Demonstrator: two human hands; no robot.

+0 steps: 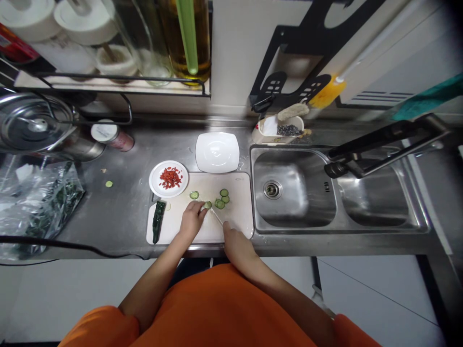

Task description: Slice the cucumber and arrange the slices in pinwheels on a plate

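Note:
On a white cutting board [237,221], my left hand [192,219] has its fingers closed on a small stack of cucumber slices [207,205]. My right hand [239,248] grips the handle of a knife [217,217], whose blade points up and left to the cucumber in my left fingers. Several cut cucumber slices [221,203] lie right of the blade, and one loose cucumber slice [194,194] lies above my left hand. A dark green cucumber piece [157,222] rests at the board's left end. Overlapping the board's upper left corner is a white plate [154,185] with small red berries [171,178].
Behind the board stands a white square dish [217,152]. A double sink [294,224] with a black faucet [372,140] adjoins on the right. Left are a plastic bag of greens [47,212], a lidded pot [77,140] and a capped jar [112,136]. A rack [126,89] of bottles hangs above.

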